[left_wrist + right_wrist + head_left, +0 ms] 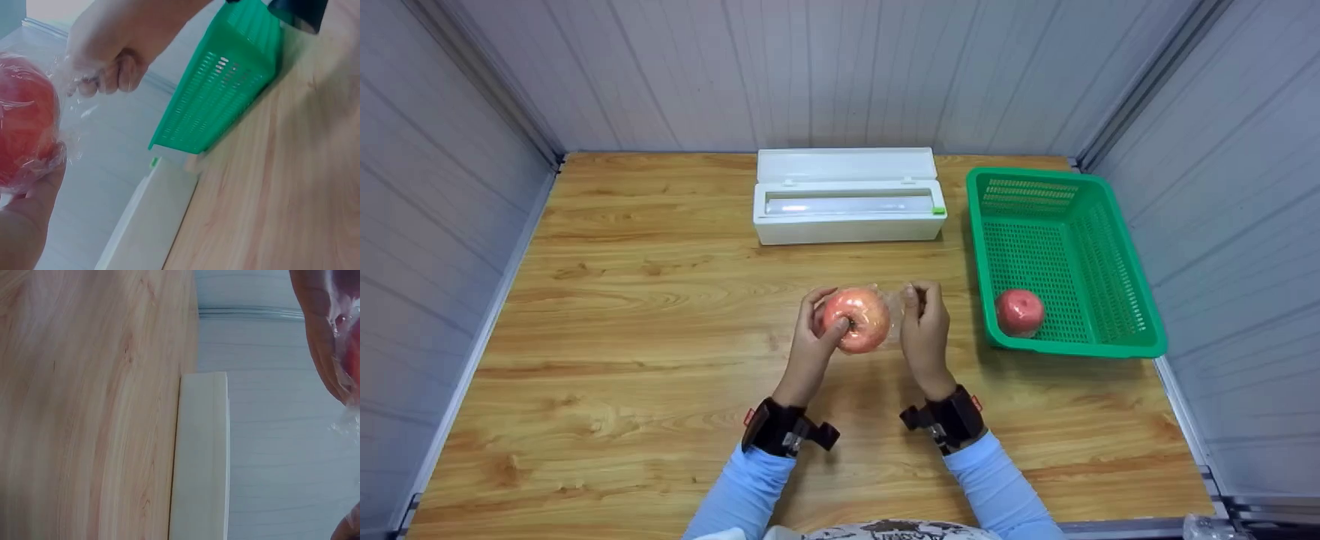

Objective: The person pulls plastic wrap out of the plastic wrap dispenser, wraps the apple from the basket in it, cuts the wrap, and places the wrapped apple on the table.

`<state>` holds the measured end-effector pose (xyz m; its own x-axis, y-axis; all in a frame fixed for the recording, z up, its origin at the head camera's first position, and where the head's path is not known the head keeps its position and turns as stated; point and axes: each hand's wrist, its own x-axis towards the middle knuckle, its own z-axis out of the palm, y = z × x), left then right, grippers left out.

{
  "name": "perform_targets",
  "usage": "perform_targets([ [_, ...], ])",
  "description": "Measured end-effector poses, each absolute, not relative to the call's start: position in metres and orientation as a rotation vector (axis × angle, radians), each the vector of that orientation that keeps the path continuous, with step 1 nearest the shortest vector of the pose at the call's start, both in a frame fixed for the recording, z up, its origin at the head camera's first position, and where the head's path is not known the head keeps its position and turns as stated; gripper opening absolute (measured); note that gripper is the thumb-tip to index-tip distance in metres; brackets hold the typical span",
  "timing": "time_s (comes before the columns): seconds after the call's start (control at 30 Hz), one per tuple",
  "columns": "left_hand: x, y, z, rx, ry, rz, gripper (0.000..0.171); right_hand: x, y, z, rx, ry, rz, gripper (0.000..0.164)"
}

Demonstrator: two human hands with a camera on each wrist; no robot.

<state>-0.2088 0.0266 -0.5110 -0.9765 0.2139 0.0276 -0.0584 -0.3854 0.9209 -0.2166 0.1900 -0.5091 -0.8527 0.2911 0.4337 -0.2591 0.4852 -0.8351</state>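
A red-yellow apple [861,321] with clear plastic wrap about it is held above the table by my left hand [812,337], thumb near the stem hollow. To its right, my right hand [924,330] pinches the loose end of the cling film [894,311], which stretches out from the apple. In the left wrist view the film [70,107] runs from the apple [25,124] to the curled fingers of my right hand [115,50]. Only an edge of the wrapped apple [353,354] shows in the right wrist view, beside my left hand [320,332].
A white cling film dispenser [847,229] with its lid raised stands at the back of the wooden table [645,322]. On the right is a green plastic basket [1072,349] with another shiny apple [1020,313] in its near left corner. Pale panel walls [840,75] enclose the table.
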Motion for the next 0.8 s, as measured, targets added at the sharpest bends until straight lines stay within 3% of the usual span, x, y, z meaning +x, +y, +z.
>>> perform_targets([
  [0.43,-0.205,0.032,-0.511,0.212,1.5,2.498,0.051,-0.215,0.18,-0.512,0.065,-2.206,1.424,0.012],
  [0.8,-0.207,0.03,-0.517,0.17,1.5,2.485,0.071,-0.205,0.183,-0.48,-0.122,-2.107,1.907,0.015],
])
